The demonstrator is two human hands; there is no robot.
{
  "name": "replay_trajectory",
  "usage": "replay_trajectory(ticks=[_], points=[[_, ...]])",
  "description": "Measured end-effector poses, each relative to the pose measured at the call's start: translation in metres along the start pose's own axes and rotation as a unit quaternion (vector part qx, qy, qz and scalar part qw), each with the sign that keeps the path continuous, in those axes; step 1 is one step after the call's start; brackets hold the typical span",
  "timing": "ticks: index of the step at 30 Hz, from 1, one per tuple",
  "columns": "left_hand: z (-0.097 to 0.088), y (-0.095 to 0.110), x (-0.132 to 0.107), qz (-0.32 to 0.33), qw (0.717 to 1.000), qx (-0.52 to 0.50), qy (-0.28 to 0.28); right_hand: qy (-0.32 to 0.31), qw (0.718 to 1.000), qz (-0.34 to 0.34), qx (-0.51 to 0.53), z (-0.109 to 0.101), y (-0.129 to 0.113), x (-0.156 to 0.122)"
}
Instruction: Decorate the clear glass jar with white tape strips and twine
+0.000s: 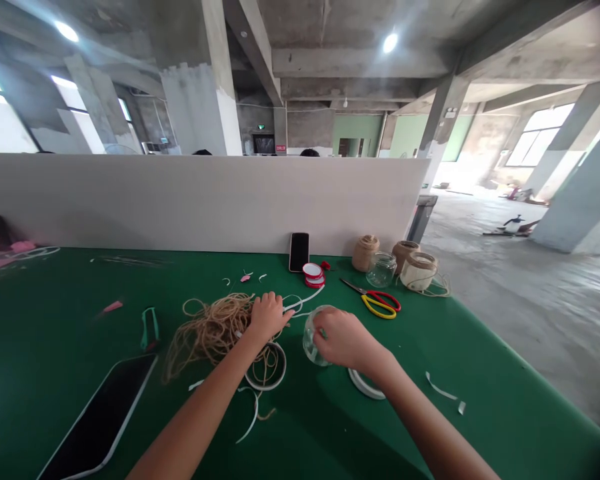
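Note:
My left hand (269, 315) rests over the right side of a tangled pile of jute twine (225, 323), thumb spread away from the fingers. The fingertips are partly hidden, and no held thing shows there. A clear glass jar (311, 339) tilts in my right hand (345, 339), whose curled fingers grip it near its upper side. Below my left wrist lies a roll of tape (283, 373) with twine showing through its ring. Another white tape roll (364, 387) is partly covered by my right forearm. White tape strips (305, 301) lie beyond the hands.
Scissors (380, 303) with red and yellow handles lie at the right. Behind them stand a clear jar (381, 269) and several twine-wrapped jars (419, 272). A phone (299, 252) leans against the white partition (205, 203). A tablet-like dark screen (103, 413) and a green-handled cutter (150, 328) lie left.

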State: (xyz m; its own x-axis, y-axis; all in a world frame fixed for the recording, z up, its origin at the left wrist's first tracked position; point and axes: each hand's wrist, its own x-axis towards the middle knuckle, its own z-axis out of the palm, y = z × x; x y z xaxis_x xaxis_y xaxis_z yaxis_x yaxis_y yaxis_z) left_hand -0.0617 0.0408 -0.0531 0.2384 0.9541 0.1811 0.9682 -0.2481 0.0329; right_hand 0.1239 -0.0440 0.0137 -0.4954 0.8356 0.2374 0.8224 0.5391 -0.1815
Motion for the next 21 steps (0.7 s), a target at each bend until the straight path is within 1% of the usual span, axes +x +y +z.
replay_trajectory(ticks=[3, 6, 9, 12, 14, 16, 19, 21], points=[[0.012, 0.004, 0.012, -0.002, 1.000, 0.021, -0.004, 0.009, 0.999, -0.040, -0.026, 0.004, -0.005, 0.004], [0.016, 0.005, 0.018, 0.006, 0.999, 0.027, -0.018, 0.053, 0.996, -0.071, -0.016, 0.007, -0.005, 0.003], [0.017, 0.006, 0.020, 0.021, 0.999, 0.021, -0.039, 0.091, 0.993, -0.067, 0.017, 0.008, -0.003, -0.001], [0.013, 0.008, 0.021, 0.027, 0.998, 0.000, -0.059, 0.103, 0.991, -0.056, 0.059, 0.007, 0.003, -0.004], [0.005, 0.007, 0.023, 0.024, 0.997, -0.022, -0.064, 0.121, 0.987, -0.055, 0.093, 0.007, 0.009, -0.006], [-0.008, 0.004, 0.029, 0.016, 0.997, -0.052, -0.063, 0.163, 0.977, -0.042, 0.133, 0.008, 0.018, -0.008], [-0.039, 0.000, 0.036, 0.001, 0.992, -0.113, -0.050, 0.217, 0.956, -0.001, 0.198, 0.009, 0.031, -0.011], [-0.063, 0.002, 0.036, 0.002, 0.987, -0.158, -0.033, 0.223, 0.940, 0.032, 0.255, 0.010, 0.034, -0.011]])
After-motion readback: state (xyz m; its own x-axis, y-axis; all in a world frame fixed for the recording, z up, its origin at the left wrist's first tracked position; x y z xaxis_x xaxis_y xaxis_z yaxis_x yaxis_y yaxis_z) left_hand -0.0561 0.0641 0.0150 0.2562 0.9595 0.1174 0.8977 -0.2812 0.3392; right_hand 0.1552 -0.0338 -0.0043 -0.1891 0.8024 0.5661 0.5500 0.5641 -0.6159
